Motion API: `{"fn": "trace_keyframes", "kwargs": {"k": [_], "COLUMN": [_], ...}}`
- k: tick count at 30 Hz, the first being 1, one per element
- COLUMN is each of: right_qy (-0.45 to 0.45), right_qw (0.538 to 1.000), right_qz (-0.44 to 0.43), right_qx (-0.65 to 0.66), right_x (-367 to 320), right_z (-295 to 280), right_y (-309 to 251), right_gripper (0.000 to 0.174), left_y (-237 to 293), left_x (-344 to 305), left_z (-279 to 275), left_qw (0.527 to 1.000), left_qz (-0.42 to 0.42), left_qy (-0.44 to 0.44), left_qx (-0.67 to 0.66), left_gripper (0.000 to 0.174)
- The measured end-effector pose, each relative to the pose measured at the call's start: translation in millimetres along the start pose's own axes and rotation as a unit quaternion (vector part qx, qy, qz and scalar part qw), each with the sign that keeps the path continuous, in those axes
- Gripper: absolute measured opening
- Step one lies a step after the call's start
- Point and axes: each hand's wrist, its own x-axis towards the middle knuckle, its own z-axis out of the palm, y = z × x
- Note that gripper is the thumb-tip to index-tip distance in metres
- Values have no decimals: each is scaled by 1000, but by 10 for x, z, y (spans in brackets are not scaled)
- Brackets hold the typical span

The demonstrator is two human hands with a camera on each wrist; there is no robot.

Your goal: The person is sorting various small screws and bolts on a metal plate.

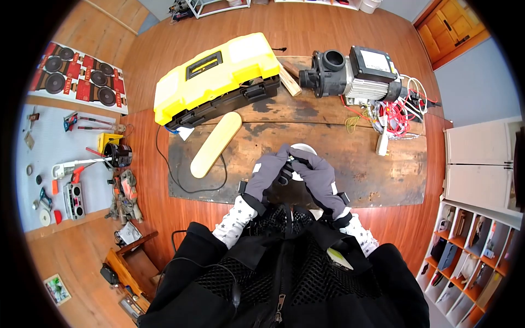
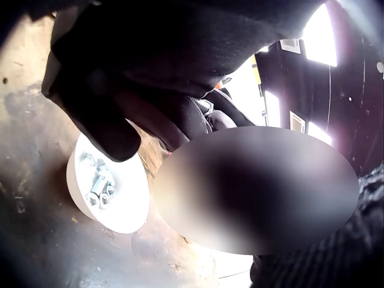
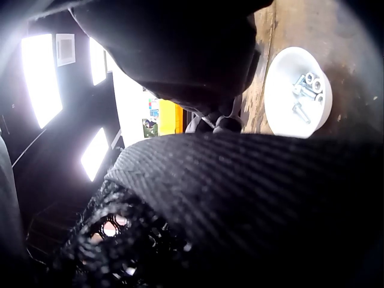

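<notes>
Over the white bowl (image 1: 304,148) at the table's front, my gloved left hand (image 1: 269,170) and right hand (image 1: 316,170) meet with fingertips together. Between the fingers a small threaded bolt (image 2: 203,106) shows in the left wrist view, and both hands pinch at it. Fingers cover most of the bolt, so I cannot tell whether a nut is on it. Inside the bowl lie several loose bolts (image 3: 302,113) and nuts (image 3: 318,85). In the right wrist view the right hand (image 3: 174,54) hides most of the work.
A yellow-lidded toolbox (image 1: 219,71) stands at the table's back left, with a pale wooden board (image 1: 216,145) and a black cable (image 1: 188,190) before it. To the back right are a pump motor (image 1: 355,76), tangled wires (image 1: 395,117) and a wood block (image 1: 290,81).
</notes>
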Motion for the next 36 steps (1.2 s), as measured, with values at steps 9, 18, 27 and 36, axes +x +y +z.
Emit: {"fn": "trace_keyframes", "kwargs": {"k": [9,18,27,36], "right_qy": [-69,-75,-112,-79], "right_qw": [997,984,858,821], "right_qz": [1,-53,-199,-273], "right_qx": [-20,-151,-461,-496], "right_x": [80,27,81,68], "right_z": [-68,-32,-71,-139], "right_y": [2,-276,-469,-383], "right_gripper": [27,34,41,42], "left_y": [-209,-347,-354,-300], "left_x": [-10,32,93,-62], "left_z": [-69,-131,-163,-185], "left_qw": [986,955,949,911], "left_qz": [105,218,130,114], "left_qy": [-130,-184,-285,-362], "left_qx": [-20,88,-37,-161], "left_gripper": [53,40,39,60]}}
